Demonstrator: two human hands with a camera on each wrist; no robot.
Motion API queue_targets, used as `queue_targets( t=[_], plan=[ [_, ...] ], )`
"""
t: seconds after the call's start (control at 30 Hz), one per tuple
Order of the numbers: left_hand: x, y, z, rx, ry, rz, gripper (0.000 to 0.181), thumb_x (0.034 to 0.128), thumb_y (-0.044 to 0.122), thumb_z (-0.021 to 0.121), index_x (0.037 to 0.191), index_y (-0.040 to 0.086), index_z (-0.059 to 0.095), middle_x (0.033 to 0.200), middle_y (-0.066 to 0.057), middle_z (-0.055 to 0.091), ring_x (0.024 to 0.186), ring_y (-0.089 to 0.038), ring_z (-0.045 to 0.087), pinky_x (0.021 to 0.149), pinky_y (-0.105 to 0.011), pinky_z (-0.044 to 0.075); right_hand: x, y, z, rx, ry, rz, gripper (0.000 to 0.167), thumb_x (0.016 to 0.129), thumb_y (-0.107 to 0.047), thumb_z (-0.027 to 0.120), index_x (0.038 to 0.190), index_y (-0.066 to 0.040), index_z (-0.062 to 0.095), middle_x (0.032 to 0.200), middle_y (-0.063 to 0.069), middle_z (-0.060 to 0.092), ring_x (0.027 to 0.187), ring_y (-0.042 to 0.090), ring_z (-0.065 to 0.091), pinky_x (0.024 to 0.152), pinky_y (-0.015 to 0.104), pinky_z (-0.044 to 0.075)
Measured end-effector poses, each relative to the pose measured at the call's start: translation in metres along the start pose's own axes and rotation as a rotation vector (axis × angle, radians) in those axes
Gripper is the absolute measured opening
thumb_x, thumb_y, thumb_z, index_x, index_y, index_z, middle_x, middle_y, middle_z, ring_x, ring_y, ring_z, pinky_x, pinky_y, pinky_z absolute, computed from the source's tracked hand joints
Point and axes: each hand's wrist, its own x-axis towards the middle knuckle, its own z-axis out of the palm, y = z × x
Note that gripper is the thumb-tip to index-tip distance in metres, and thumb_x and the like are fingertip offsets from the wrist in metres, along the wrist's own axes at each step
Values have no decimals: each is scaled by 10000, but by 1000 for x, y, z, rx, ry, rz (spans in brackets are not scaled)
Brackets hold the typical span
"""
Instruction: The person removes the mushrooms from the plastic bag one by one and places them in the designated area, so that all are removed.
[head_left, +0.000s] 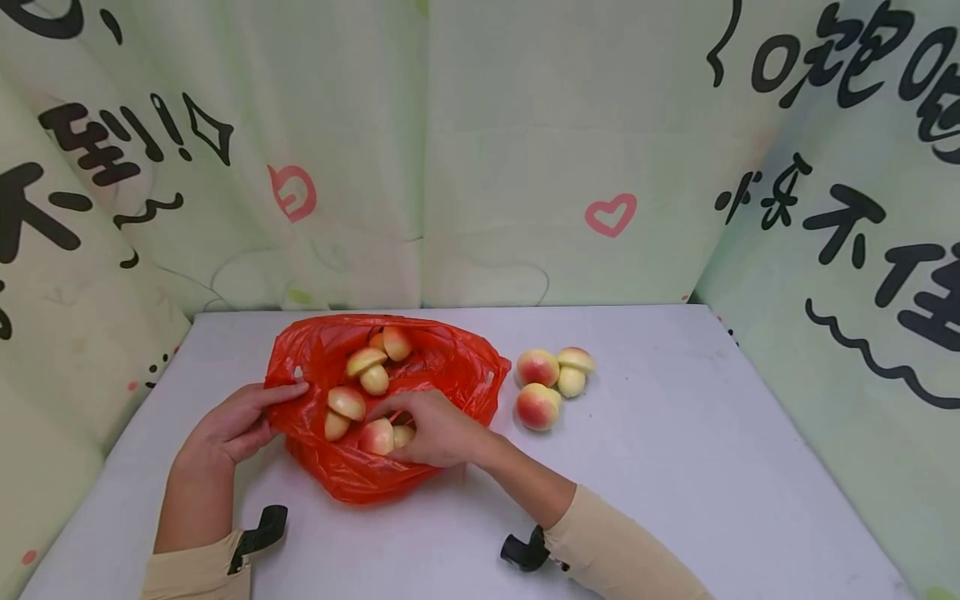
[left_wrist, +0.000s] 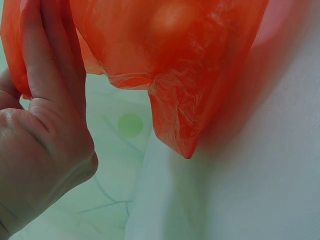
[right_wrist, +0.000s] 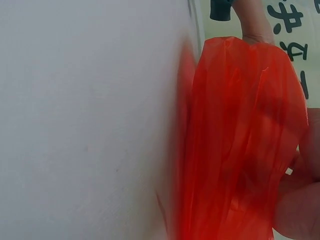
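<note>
A red plastic bag (head_left: 465, 367) lies on the table with its mouth open toward me. Several mushrooms with pinkish-yellow caps and pale stems are inside, one mushroom (head_left: 365, 360) near the middle and another (head_left: 347, 402) to its left. My left hand (head_left: 238, 423) pinches the bag's left rim, thumb on the inner side; the left wrist view shows that hand (left_wrist: 55, 135) beside the hanging plastic. Reaching into the bag, my right hand (head_left: 438, 429) has thumb and fingers around a mushroom (head_left: 377, 437) near the front rim. In the right wrist view, the bag wall (right_wrist: 240, 145) hides most of it.
Right of the bag, three more mushrooms sit close together on the white table (head_left: 660, 467): one (head_left: 537, 367) at left, one (head_left: 575, 371) at right, one (head_left: 537, 407) in front. A printed pale green curtain (head_left: 510, 167) stands around the table's back and sides.
</note>
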Motion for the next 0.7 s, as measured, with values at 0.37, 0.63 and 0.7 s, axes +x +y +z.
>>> queue_targets(
  t=[0.37, 0.63, 0.7],
  plan=[
    [0, -2, -1, -17, 4, 3, 327, 1011, 249, 703, 1286, 183, 539, 1113, 84, 739, 1044, -92, 717, 938, -263, 601, -3, 1, -5, -16, 27, -9, 474, 880, -227, 851, 1329, -210, 698, 1270, -128, 698, 1174, 100, 609, 912, 171, 546],
    [0, -1, -1, -32, 8, -2, 304, 1008, 247, 708, 1267, 192, 559, 1104, 83, 745, 1036, -94, 722, 936, -268, 603, -9, 1, -11, -10, 63, 2, 465, 866, -284, 864, 1300, -241, 704, 1240, -137, 696, 1162, 132, 625, 897, 181, 549],
    [0, -1, -1, -33, 4, -3, 300, 1009, 250, 706, 1265, 197, 560, 1107, 84, 744, 1039, -94, 720, 939, -270, 603, -10, 1, -13, 6, 67, 7, 467, 866, -283, 865, 1302, -240, 704, 1236, -139, 695, 1164, 141, 629, 890, 182, 554]
  ],
)
